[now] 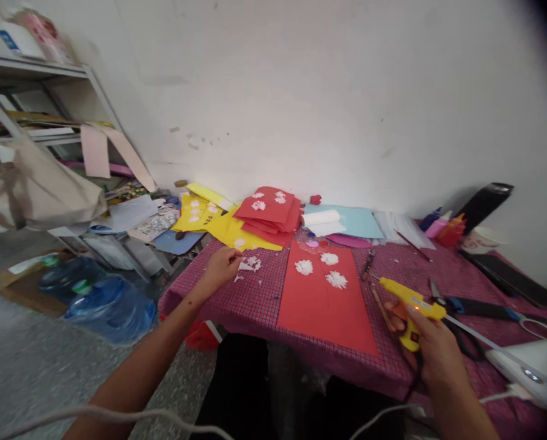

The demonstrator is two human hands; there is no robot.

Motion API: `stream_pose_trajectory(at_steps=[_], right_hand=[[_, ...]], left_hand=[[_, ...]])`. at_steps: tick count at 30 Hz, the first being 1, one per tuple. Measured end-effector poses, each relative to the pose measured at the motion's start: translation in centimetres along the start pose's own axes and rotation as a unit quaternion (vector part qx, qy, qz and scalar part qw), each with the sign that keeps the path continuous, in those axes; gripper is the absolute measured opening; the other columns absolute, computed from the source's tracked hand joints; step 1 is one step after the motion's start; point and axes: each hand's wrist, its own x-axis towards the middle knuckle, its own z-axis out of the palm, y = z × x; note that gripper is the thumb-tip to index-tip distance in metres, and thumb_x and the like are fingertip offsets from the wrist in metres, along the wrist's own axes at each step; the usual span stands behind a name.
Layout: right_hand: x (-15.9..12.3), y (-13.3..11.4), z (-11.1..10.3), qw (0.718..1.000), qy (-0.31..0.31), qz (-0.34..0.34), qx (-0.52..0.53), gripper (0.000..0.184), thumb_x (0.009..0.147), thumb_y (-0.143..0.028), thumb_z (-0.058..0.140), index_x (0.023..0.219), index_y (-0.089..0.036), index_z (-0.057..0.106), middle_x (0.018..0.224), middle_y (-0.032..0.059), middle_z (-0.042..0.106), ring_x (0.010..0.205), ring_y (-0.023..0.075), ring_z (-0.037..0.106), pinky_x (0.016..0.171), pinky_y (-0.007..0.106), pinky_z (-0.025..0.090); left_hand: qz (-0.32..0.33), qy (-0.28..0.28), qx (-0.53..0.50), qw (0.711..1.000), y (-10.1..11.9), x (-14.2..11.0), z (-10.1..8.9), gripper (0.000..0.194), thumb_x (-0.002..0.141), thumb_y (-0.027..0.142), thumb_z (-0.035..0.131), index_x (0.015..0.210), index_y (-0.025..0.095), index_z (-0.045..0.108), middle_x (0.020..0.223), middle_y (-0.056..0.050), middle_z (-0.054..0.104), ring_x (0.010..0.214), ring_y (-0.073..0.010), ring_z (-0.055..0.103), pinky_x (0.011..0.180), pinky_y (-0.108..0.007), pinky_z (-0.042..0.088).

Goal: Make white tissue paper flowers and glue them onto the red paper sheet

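Note:
My right hand (pixel 431 342) is wrapped round a yellow hot glue gun (pixel 404 292), whose nozzle points left toward a red sheet of paper (pixel 327 318). A glue stick (pixel 468 330) sticks out of the gun's back end. On the red sheet are three white paper flowers (pixel 329 259), above faint drawn lines. My left hand (pixel 223 267) is over the left part of the table, fingers pinched together beside several white paper scraps (pixel 251 264). Whatever may be between those fingertips is too small to make out.
Red sheets with white flowers (pixel 268 205) lie stacked at the back, beside yellow sheets (pixel 200 214). A white paper roll (pixel 321 218) rests on light blue paper (pixel 360 221). At right are scissors (pixel 536 327), paint bottles (pixel 451 230) and a black cylinder (pixel 488 205). Water jugs (pixel 110 305) stand on the floor.

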Motion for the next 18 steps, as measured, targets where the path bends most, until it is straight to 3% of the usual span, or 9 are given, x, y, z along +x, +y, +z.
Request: stream_pose_trajectory(at_steps=[3,8,13,18], right_hand=[[0.2,0.4,-0.5,0.999,-0.027,0.028,0.007,0.029,0.075,-0.042,0.074,0.085,-0.015,0.07,0.059,0.0007,0.057,0.053,0.0137,0.051,0.047,0.024,0.044],[-0.1,0.0,-0.4,0.999,-0.026,0.037,0.004,0.029,0.076,-0.043,0.074,0.084,-0.016,0.07,0.059,0.0001,0.058,0.053,0.0136,0.051,0.048,0.024,0.043],[-0.3,-0.3,0.0,0.999,-0.022,0.033,0.003,0.029,0.077,-0.046,0.072,0.083,-0.018,0.069,0.058,-0.0011,0.058,0.053,0.0134,0.051,0.05,0.024,0.043],[-0.1,-0.2,-0.1,0.999,-0.028,0.033,-0.014,0.028,0.079,-0.045,0.071,0.086,-0.017,0.069,0.057,-0.0011,0.058,0.051,0.0132,0.051,0.048,0.024,0.04]], left_hand=[[0.044,0.006,-0.05,0.998,3.1,0.5,0.8,0.02,0.086,0.029,0.053,0.083,0.019,0.069,0.083,-0.006,0.069,0.082,-0.0202,0.061,0.077,-0.032,0.045],[0.126,-0.063,-0.043,0.989,7.4,1.3,4.5,0.021,0.088,0.025,0.049,0.08,0.022,0.068,0.081,-0.005,0.068,0.085,-0.021,0.06,0.081,-0.033,0.044],[0.148,-0.074,-0.005,0.986,7.6,2.0,7.0,0.023,0.082,0.014,0.048,0.081,0.021,0.07,0.084,-0.008,0.067,0.088,-0.0224,0.06,0.08,-0.033,0.045],[0.108,0.014,-0.106,0.988,7.3,4.8,7.5,0.027,0.077,0.01,0.046,0.084,0.02,0.07,0.089,-0.006,0.07,0.087,-0.0206,0.062,0.083,-0.032,0.046]])
